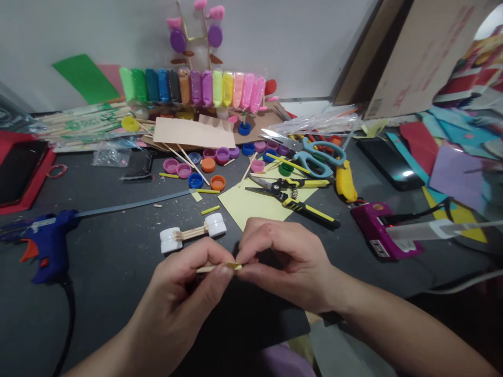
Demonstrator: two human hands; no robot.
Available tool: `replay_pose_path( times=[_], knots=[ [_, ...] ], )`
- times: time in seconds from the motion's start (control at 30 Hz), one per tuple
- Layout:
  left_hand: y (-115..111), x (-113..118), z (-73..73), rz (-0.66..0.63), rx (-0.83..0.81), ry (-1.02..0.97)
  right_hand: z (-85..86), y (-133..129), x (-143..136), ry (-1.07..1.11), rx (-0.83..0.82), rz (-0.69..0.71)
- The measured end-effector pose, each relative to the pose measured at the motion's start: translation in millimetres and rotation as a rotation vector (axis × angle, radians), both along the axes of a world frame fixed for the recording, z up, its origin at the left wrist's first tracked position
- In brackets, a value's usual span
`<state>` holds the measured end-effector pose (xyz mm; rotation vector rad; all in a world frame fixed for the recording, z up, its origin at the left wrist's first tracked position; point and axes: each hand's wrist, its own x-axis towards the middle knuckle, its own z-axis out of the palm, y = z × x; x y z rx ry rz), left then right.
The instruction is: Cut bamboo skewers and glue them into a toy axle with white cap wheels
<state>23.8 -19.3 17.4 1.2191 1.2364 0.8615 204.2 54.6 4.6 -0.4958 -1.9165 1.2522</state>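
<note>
Near the front edge of the dark table, my left hand point(188, 285) pinches a thin wooden stick point(204, 269) between thumb and forefinger. A small yellow paper strip point(234, 266) is at the stick's right end; whether it wraps fully around I cannot tell. My right hand point(288, 256) is closed with its fingertips at that same end, pressing on the yellow strip. Just beyond my left hand lies a piece made of white bottle caps point(170, 239) joined by several wooden sticks point(192, 231). Short yellow-wrapped stick pieces point(210, 209) lie behind it.
A blue glue gun point(53, 241) lies left. Pruning shears point(293, 196) rest on yellow paper point(239, 204), with blue-handled scissors point(314, 157) and a yellow cutter point(346, 182) beyond. Coloured bottle caps point(208, 165) and clay packs point(196, 88) stand behind. A purple device point(377, 230) sits right.
</note>
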Motion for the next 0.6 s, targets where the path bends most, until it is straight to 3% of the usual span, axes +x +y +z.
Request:
replay_pose_path(
  times=[0.6],
  knots=[
    [2.3, -1.9, -0.9, -0.014, 0.317, 0.185, -3.4, 2.0, -1.1, 0.011, 0.177, 0.010]
  ],
)
